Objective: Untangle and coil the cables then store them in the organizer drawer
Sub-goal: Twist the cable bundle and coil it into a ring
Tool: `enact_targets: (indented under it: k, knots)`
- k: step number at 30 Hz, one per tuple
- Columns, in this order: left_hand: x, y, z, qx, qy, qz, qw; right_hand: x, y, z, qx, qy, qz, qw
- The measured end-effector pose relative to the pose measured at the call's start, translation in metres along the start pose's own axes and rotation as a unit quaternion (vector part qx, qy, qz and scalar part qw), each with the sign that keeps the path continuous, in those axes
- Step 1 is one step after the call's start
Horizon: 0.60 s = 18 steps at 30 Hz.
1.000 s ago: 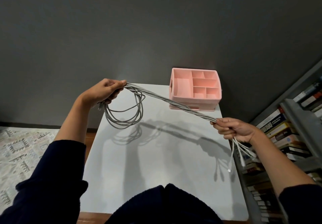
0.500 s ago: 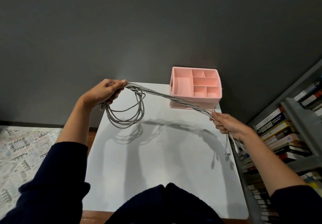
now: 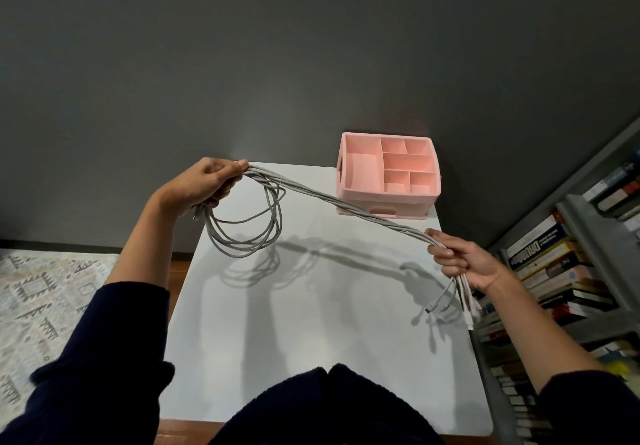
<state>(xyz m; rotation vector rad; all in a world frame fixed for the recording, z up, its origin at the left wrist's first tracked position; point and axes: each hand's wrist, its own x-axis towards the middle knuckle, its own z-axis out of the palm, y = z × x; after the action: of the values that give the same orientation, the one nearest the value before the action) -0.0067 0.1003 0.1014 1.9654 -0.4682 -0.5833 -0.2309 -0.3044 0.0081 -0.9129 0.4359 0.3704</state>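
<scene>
— Above the white table (image 3: 311,340), what are the two hands doing?

— They are holding the grey cables (image 3: 346,204) in the air between them. The left hand (image 3: 204,185) is gripping one end of the bunch, its fingers curled tightly round the strands, near the table's far left corner.

— And the other?

— The right hand (image 3: 464,264) is gripping the bunch lower down, over the table's right edge, with its fingers wrapped round it too.

— How are the cables lying?

— They are running twisted together in a sagging line from hand to hand, clear of the tabletop. Under the left hand several loops (image 3: 242,233) are hanging in a loose coil. Below the right hand the plug ends (image 3: 464,302) are dangling free and fanning apart.

— Where is the organizer sitting?

— The pink organizer (image 3: 388,198) is standing at the table's far right corner, against the dark wall (image 3: 277,46). The cable line is passing in front of its lower left corner. Its drawer (image 3: 382,210) is showing at the base, pushed in.

— Anything around the table?

— A patterned rug (image 3: 45,292) is lying on the floor to the left, and a grey bookshelf (image 3: 571,271) is standing to the right.
</scene>
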Motion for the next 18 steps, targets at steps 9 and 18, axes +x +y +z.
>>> enact_targets:
  k: [9,18]
  knots:
    - [0.003,-0.002,0.005,0.027,0.005,-0.001,1.000,0.012,-0.009,-0.003,-0.388,0.277,-0.096,0.874]
    - [0.004,0.002,0.006,0.021,0.011,0.011,1.000,0.036,-0.008,-0.003,-0.482,0.408,-0.123,0.765]
